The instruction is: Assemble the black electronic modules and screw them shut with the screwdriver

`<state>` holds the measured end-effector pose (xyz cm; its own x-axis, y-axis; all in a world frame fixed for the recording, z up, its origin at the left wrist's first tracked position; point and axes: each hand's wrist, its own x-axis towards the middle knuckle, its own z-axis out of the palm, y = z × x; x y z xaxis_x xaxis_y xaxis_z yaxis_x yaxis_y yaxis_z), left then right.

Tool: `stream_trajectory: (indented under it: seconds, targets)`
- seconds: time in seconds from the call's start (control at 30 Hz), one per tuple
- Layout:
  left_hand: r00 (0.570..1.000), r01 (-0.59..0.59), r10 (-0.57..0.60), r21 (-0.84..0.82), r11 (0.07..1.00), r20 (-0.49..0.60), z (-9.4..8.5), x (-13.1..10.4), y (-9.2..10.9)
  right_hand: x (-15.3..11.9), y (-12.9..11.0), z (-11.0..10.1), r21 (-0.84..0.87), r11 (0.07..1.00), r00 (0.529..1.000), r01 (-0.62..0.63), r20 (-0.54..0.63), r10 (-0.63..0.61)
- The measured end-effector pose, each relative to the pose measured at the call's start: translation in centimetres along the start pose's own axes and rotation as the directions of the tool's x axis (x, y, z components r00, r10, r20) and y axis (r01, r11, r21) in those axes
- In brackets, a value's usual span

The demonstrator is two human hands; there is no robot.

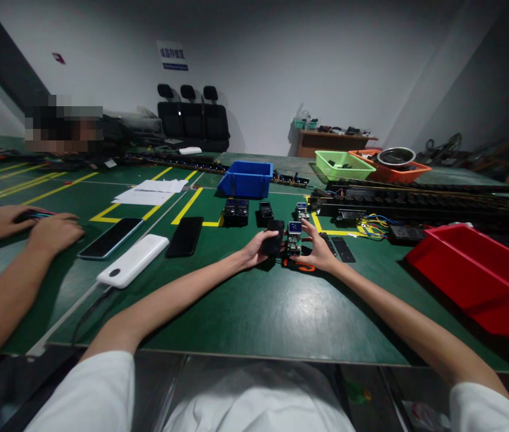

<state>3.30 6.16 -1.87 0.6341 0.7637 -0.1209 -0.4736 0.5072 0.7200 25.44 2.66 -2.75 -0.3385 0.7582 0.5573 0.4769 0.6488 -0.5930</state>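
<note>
My left hand (255, 249) is closed round a black plastic housing (274, 237), thumb across its face. Just to the right, my right hand (318, 251) pinches a small circuit board with a display (295, 239) between thumb and fingers. The two pieces are held side by side, close together. Below them on the table lies an orange-and-black item (303, 265), partly covered by my hand. Beyond stand another board with a display (302, 210), a small black device (265, 211) and a group of similar black devices (236, 212). Flat black plates (343, 249) lie beside my right hand.
A blue bin (248, 179) stands behind the devices, a red bin (484, 282) at right. Wired black rails (398, 204) lie at back right, near green (344, 167) and orange baskets (410, 174). Phones (185, 236) and a white power bank (132, 261) lie left, beside another person's hands (54, 233).
</note>
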Motion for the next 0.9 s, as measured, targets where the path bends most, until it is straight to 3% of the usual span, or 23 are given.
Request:
stream_trajectory:
  seconds: [0.17,0.9]
  targets:
    - [0.999,-0.048,0.048,0.013,0.999,0.003,-0.13,0.17,-0.23,-0.02,0.18,-0.03,-0.021,1.000,1.000,-0.010,0.014,0.010]
    - [1.000,-0.024,0.024,0.002,1.000,0.007,-0.39,0.28,-0.17,0.10,0.08,-0.07,-0.042,0.999,0.999,-0.021,0.039,0.022]
